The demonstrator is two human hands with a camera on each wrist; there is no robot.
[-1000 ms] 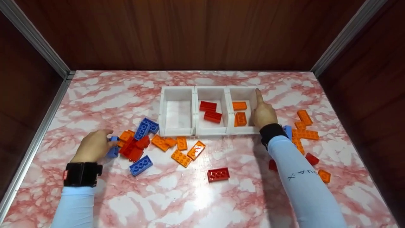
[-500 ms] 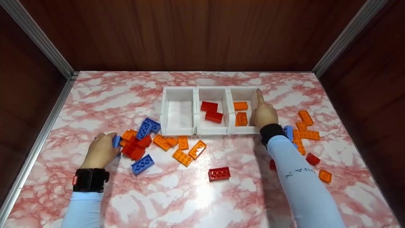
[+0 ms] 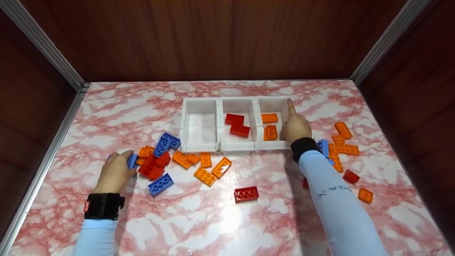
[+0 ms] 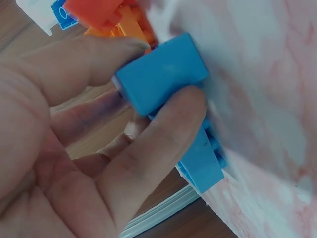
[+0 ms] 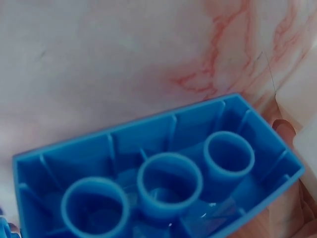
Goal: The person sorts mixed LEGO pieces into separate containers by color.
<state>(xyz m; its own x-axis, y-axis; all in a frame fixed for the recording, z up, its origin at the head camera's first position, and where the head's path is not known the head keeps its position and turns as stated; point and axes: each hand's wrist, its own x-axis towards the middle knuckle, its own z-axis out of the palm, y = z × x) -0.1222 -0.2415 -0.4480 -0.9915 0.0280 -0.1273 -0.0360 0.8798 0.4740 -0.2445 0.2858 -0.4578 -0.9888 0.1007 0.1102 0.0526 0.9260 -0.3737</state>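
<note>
My left hand [image 3: 117, 170] pinches a blue toy brick [image 4: 163, 74] between thumb and finger, low over the table at the left edge of a brick pile. A second blue brick [image 4: 202, 163] shows behind that finger in the left wrist view. My right hand [image 3: 297, 128] grips the right wall of a white three-compartment box [image 3: 237, 146], its index finger straight along the rim. Red bricks [image 3: 240, 130] lie in the middle compartment and orange bricks [image 3: 271, 132] in the right one. Below my right wrist sits an upturned blue brick [image 5: 168, 158].
Mixed bricks lie left of the box, including a red brick [image 3: 151, 167] and a blue brick [image 3: 161, 184]. Orange bricks [image 3: 205, 176] lie before the box. A lone red brick [image 3: 246, 194] sits nearer. More orange bricks [image 3: 343, 149] are at the right.
The left hand has closed its thumb and finger on the blue brick and turned it slightly beside the pile. My right hand stays at the box wall.
</note>
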